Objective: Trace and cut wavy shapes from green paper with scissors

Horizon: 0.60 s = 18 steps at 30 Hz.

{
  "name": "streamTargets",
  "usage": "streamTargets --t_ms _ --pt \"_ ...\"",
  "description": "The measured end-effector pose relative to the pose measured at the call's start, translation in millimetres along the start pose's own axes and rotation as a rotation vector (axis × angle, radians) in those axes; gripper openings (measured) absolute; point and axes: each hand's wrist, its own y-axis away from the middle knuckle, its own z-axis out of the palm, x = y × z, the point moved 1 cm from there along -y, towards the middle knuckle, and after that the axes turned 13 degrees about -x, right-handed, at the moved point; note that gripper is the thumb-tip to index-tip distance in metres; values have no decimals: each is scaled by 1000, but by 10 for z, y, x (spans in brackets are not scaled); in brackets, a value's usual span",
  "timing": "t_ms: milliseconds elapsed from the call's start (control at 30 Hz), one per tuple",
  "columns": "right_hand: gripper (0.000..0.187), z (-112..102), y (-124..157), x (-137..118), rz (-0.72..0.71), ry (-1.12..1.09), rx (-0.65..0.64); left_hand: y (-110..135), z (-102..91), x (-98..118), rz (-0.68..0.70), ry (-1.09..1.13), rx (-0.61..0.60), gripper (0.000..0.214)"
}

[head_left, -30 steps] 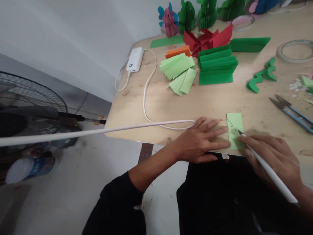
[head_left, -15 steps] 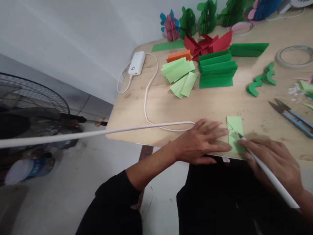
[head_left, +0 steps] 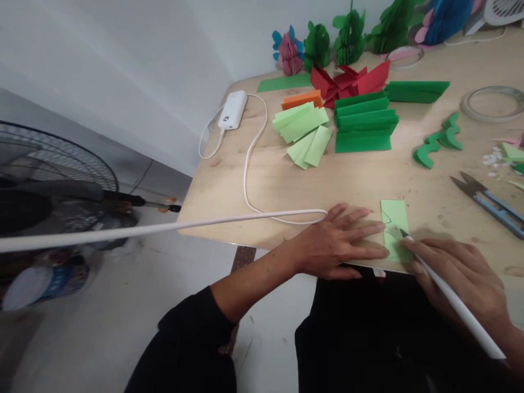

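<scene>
A small light-green folded paper (head_left: 395, 218) lies at the near edge of the wooden table (head_left: 286, 180). My left hand (head_left: 339, 240) lies flat beside it with fingers stretched out, fingertips on the paper's left edge. My right hand (head_left: 462, 273) grips a white pen (head_left: 450, 297), and the tip touches the paper where curved lines are drawn.
Stacks of light-green (head_left: 303, 128), dark-green (head_left: 364, 120), red (head_left: 347, 79) and orange folded paper lie further back. Scissors (head_left: 489, 202) and green cut-outs (head_left: 438, 139) are at the right, a tape ring (head_left: 493, 101) beyond. A white power bank (head_left: 232, 109) and its cable cross the left. A fan stands on the floor.
The pen tip has moved slightly along the drawn line on the paper. My left hand stays flat in place. The view has tilted a little.
</scene>
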Motion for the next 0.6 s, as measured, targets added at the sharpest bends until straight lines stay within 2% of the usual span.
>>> streamTargets --t_ms 600 --pt "56 -27 -24 5 -21 -20 28 -16 -1 -1 2 17 9 49"
